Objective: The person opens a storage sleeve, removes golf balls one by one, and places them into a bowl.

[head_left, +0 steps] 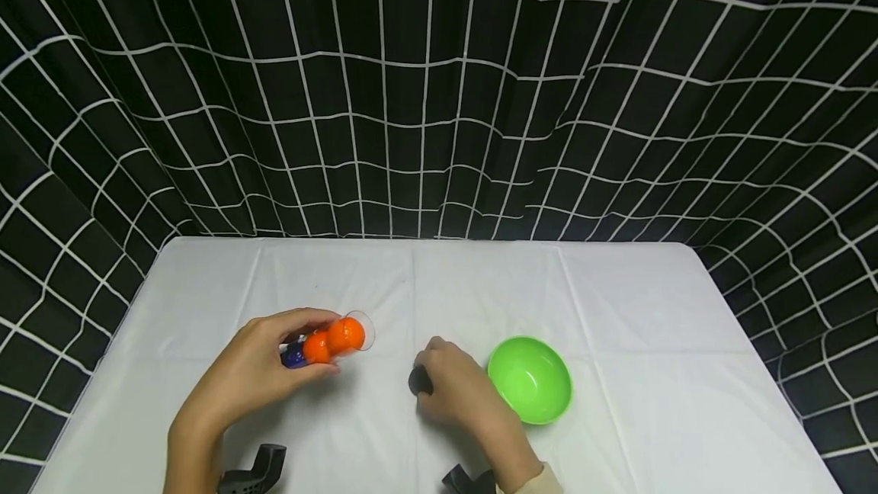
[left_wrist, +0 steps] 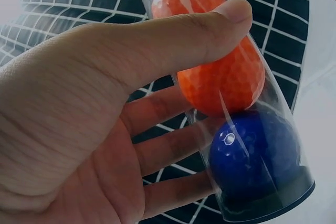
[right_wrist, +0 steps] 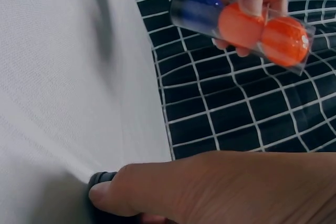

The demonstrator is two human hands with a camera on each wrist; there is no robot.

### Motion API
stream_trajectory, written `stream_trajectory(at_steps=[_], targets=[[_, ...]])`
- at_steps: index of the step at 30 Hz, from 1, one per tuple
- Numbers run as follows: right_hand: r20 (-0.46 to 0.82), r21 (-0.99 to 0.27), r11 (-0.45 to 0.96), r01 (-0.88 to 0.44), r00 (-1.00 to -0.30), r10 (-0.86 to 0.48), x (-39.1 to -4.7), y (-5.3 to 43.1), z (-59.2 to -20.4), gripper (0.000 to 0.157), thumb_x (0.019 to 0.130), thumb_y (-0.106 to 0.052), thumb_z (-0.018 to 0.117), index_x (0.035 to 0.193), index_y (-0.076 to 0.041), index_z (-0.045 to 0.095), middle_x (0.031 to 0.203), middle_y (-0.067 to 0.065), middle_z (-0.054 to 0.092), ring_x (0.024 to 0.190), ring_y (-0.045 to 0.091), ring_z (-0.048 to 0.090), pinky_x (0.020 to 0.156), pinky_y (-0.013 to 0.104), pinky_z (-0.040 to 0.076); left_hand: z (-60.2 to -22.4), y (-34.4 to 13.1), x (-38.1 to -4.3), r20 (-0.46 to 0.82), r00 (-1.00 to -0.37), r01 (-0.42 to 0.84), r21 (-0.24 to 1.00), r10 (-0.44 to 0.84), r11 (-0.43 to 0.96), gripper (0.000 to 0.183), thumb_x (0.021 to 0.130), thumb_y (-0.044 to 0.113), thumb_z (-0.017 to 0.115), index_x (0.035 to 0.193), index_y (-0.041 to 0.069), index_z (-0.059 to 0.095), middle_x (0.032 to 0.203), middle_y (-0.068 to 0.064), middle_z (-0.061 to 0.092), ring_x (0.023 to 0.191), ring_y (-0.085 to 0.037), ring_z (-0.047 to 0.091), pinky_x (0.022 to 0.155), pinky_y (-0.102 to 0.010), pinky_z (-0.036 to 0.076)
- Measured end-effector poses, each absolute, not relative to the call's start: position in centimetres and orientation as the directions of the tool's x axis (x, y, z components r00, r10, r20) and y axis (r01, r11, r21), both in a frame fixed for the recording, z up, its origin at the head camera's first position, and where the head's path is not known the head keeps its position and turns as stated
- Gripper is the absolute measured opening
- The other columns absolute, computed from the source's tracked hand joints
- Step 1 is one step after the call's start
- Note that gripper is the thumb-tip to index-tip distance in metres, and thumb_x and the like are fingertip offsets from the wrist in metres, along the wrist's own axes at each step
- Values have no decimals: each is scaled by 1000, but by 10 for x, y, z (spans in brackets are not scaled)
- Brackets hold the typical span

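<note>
My left hand grips a clear plastic tube above the cloth, thumb on one side and fingers on the other. Inside are two orange balls and one dark blue ball, with the blue one beside the tube's dark base. The tube lies tilted, its uncovered-looking clear end towards the right in the head view. My right hand holds a small round black cap at the tabletop, thumb against its edge in the right wrist view. Part of the cap is hidden by the hand.
A bright green bowl stands just right of my right hand. White cloth covers the table. Dark curtains with a white grid hang behind it and at both sides. Black wrist-worn devices show at the lower edge.
</note>
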State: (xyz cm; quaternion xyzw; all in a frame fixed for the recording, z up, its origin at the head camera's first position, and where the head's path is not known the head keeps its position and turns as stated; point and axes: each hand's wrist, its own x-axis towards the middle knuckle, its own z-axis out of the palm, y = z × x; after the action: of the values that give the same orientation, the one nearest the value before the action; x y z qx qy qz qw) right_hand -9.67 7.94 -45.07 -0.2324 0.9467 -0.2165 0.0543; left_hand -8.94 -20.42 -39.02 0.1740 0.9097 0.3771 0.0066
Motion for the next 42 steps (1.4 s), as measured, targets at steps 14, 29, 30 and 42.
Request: stream_trajectory(at_steps=[14, 29, 30, 42], targets=[[10, -410, 816, -408, -896, -443, -92, 80, -453, 23, 71, 1, 85, 90, -6, 76, 83, 2, 61, 73, 12, 52, 69, 29, 52, -388, -198, -84, 223, -935, 354, 639, 276, 683, 52, 86, 37, 89, 135, 37, 71, 124, 17, 71, 116, -10, 69, 100, -39, 58], [39, -620, 682, -388, -884, -467, -92, 88, -424, 46, 94, -23, 80, 136, -9, 70, 122, 7, 73, 108, 24, 73, 97, 41, 61, -391, -198, -87, 262, -924, 383, 625, 280, 680, 69, 79, 36, 94, 143, 36, 67, 124, 12, 76, 117, -14, 72, 102, -43, 59], [51, -655, 652, -382, -883, -467, -93, 89, -422, 43, 95, -22, 79, 135, -9, 70, 122, 6, 74, 107, 24, 74, 95, 39, 62, -390, -198, -87, 271, -922, 387, 621, 276, 682, 69, 78, 36, 94, 142, 34, 68, 124, 10, 76, 117, -16, 73, 101, -43, 59], [321, -802, 390, -453, -877, -359, -95, 94, -408, 25, 98, -8, 73, 123, -10, 75, 116, 3, 77, 96, 15, 76, 85, 28, 65, -394, -189, -91, 250, -917, 398, 622, 310, 675, 52, 87, 34, 88, 136, 29, 71, 126, 13, 73, 118, -12, 69, 102, -46, 59]])
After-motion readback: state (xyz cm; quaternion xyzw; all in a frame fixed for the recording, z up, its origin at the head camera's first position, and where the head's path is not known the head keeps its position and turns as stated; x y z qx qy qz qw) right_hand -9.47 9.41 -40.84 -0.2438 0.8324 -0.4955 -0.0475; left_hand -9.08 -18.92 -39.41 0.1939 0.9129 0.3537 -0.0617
